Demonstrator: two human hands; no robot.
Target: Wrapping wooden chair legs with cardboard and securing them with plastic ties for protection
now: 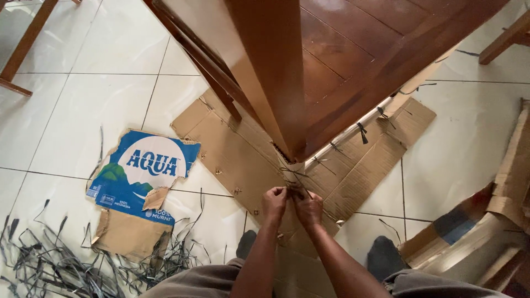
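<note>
Two bare hands met at the lower corner of a brown wooden furniture frame (287, 72) that stood on flattened brown cardboard sheets (232, 149) spread over a white tiled floor (94, 72). The left hand (274, 202) and the right hand (309, 208) were touching each other, fingers pinched on a thin dark plastic strap (292, 179) that crossed the cardboard-wrapped corner of the frame; both were clenched on it, though how much of the strap each one held could not be told. The strap lay just above the knuckles, against the corner where the two wooden rails joined.

Along the right rail, four more dark strap ties (361, 132) could be counted, spaced apart on a pale cardboard edge strip (353, 129).

To the left, well apart from the hands, lay one torn piece of printed carton (143, 171): a blue panel with a white oval, green hill shapes and a ragged edge, its lower part plain brown. A heap of cut black straps (49, 259) filled the lower left floor, too tangled to count. At the right edge lay a pile of torn cardboard scraps (480, 232), one showing a blue patch. Two dark socked feet (383, 256) rested on the floor beside the forearms.
</note>
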